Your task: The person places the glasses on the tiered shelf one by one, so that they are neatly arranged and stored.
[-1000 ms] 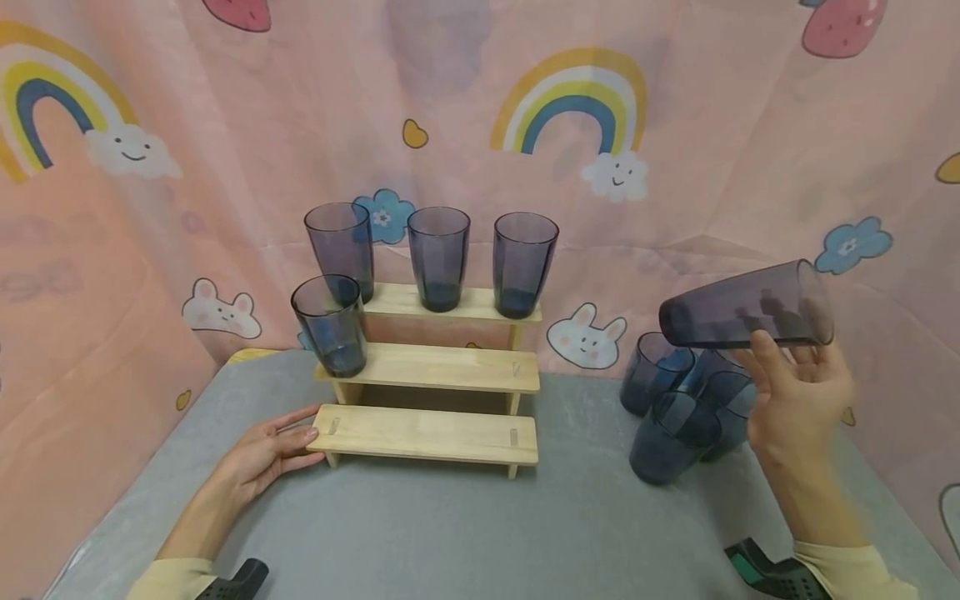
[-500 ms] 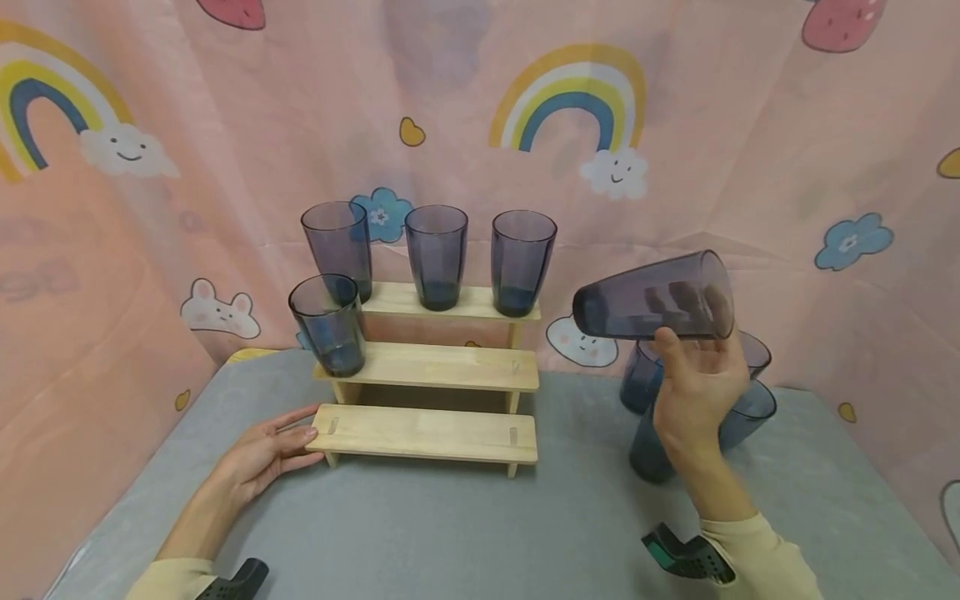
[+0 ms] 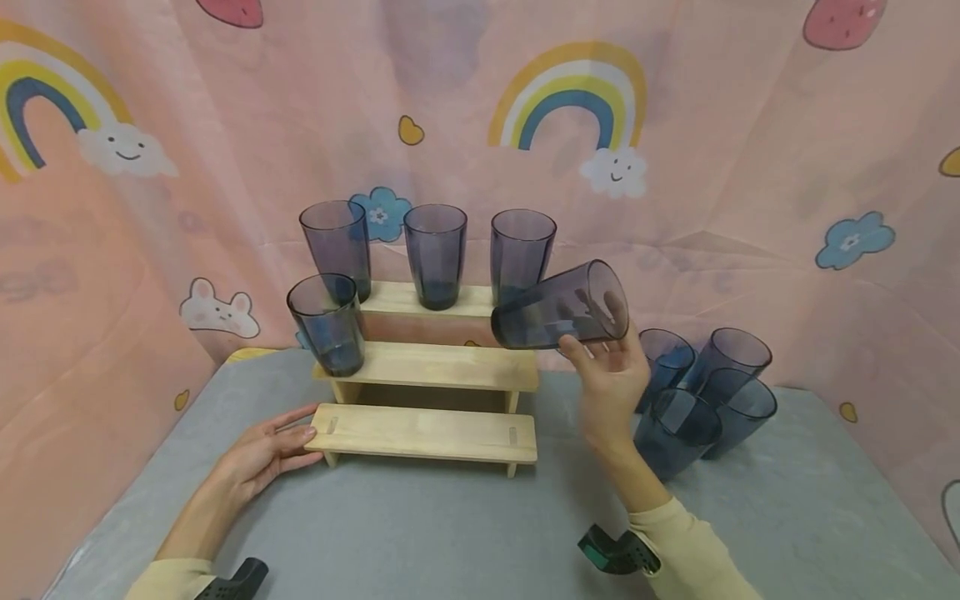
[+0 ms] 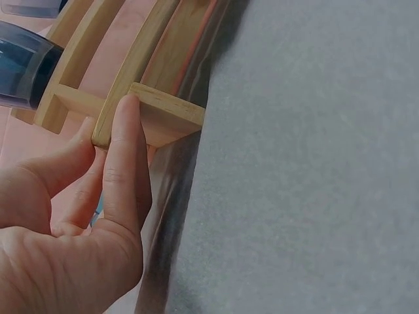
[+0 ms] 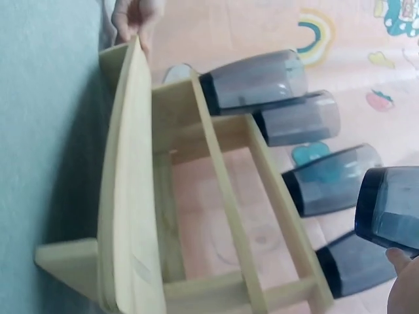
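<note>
My right hand (image 3: 615, 392) grips a dark tinted drinking glass (image 3: 555, 312), tilted almost onto its side, its base pointing left. This glass overlaps the right end of the three-tier wooden stand (image 3: 427, 433) in the head view. On the top tier three matching glasses stand upright in a row: left (image 3: 337, 242), middle (image 3: 435, 258) and right (image 3: 523, 250). Another glass (image 3: 330, 325) is at the left end of the middle tier. My left hand (image 3: 258, 454) holds the bottom tier's left end, thumb and fingers (image 4: 120, 163) on either side of the board in the left wrist view.
Several more tinted glasses (image 3: 675, 433) are clustered upright on the grey tabletop (image 3: 420, 533), right of the stand. A pink patterned cloth (image 3: 705, 125) hangs close behind the stand.
My right hand has carried the tilted glass left, from above the cluster to the stand's right end. My left hand has stayed at the bottom tier.
</note>
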### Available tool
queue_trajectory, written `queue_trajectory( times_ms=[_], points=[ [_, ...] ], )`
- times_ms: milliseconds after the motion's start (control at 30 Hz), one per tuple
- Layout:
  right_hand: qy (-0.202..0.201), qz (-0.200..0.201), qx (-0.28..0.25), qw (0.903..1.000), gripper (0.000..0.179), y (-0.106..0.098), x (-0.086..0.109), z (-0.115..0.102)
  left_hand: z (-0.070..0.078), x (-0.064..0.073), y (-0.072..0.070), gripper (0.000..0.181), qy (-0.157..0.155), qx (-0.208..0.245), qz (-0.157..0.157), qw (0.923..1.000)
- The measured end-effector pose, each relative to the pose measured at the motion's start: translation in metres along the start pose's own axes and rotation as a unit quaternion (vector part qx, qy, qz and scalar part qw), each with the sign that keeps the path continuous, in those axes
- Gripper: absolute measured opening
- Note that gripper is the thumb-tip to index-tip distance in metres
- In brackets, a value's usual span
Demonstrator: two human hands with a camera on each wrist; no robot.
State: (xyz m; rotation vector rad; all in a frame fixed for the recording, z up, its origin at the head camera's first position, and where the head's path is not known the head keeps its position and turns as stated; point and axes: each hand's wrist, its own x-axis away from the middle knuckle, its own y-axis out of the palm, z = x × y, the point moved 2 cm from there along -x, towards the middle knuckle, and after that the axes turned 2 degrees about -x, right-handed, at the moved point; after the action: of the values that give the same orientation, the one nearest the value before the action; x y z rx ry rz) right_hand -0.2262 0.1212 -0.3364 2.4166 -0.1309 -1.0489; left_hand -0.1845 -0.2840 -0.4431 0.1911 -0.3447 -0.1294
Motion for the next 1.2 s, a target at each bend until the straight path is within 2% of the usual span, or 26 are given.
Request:
queue_trajectory(
  times_ms=[100, 233, 367, 500, 767, 933, 1200],
  points=[
    [0.030, -0.006, 0.027, 0.9992, 0.072, 0.011, 0.007, 0.010, 0.000, 0.000, -0.001, 0.076, -0.001, -0.006, 0.004, 1.0000],
    [0.044, -0.026, 0.046, 0.9977, 0.073, 0.025, 0.016, 0.022, 0.001, 0.000, -0.001, 0.077, -0.003, -0.007, 0.004, 1.0000],
    [0.060, -0.051, 0.037, 0.9962, 0.073, 0.035, 0.025, 0.036, 0.001, 0.001, -0.002, 0.076, -0.002, -0.007, 0.005, 1.0000],
    [0.093, -0.056, 0.017, 0.9939, 0.077, 0.042, 0.033, 0.050, 0.000, 0.000, -0.001, 0.077, 0.001, -0.003, -0.003, 1.0000],
    [0.130, -0.061, 0.038, 0.9888, 0.077, 0.053, 0.042, 0.070, 0.000, -0.002, 0.000, 0.078, 0.005, -0.002, -0.013, 0.9999],
    [0.152, -0.069, 0.085, 0.9823, 0.077, 0.062, 0.038, 0.070, -0.001, -0.002, 0.000, 0.078, 0.003, -0.009, -0.008, 0.9999],
    [0.146, -0.099, 0.172, 0.9693, 0.073, 0.076, 0.028, 0.066, 0.000, -0.001, 0.000, 0.076, 0.003, -0.002, -0.005, 1.0000]
  ],
)
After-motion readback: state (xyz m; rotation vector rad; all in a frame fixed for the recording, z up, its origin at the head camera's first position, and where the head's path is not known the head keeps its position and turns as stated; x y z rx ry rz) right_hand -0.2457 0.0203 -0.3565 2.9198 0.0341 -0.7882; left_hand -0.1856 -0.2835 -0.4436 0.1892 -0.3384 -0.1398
